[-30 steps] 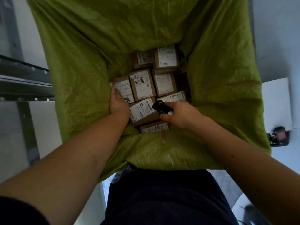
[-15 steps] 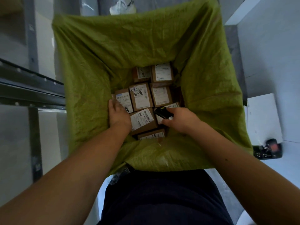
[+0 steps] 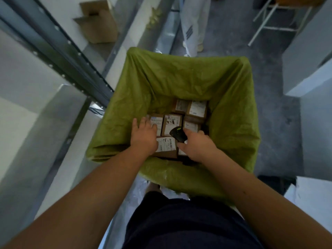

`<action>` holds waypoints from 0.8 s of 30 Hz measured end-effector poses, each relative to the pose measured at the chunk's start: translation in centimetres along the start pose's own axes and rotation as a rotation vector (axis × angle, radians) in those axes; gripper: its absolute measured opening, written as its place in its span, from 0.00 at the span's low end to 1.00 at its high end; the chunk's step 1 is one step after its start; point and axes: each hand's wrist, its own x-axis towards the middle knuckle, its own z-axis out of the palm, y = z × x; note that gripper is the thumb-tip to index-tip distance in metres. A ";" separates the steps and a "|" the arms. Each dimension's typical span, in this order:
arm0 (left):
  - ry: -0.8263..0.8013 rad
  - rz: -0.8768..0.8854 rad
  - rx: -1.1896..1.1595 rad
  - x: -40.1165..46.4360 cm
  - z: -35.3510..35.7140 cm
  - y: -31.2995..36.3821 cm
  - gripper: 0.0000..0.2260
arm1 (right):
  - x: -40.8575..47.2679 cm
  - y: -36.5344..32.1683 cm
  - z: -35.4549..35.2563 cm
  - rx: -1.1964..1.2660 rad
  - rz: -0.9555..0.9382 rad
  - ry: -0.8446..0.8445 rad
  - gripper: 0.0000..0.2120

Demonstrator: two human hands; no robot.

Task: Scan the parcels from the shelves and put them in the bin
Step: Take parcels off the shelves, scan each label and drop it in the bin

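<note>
both hands down inside the bin (image 3: 231, 112), green liner all round. parcels (image 3: 172, 124) packed on the bin floor, brown boxes with white labels up, touching each other. left hand (image 3: 142, 134) flat, fingers straight, resting on the parcels at the bin's left side, covers part of two labels. right hand (image 3: 195, 146) grip clenched round a black scanner (image 3: 177, 134), held just over the middle parcels, hiding the ones at the bin's near right. shelf frame (image 3: 59, 49) left of the bin, touching its corner. open carton (image 3: 98, 24) beyond the bin, far left. another person's legs (image 3: 193, 24) behind the bin. white stand (image 3: 274, 18) far right of it.
</note>
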 end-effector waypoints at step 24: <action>0.349 -0.976 -0.571 -43.7 2.4 -13.3 0.40 | -21.7 -22.5 3.2 -0.425 -1.082 0.074 0.28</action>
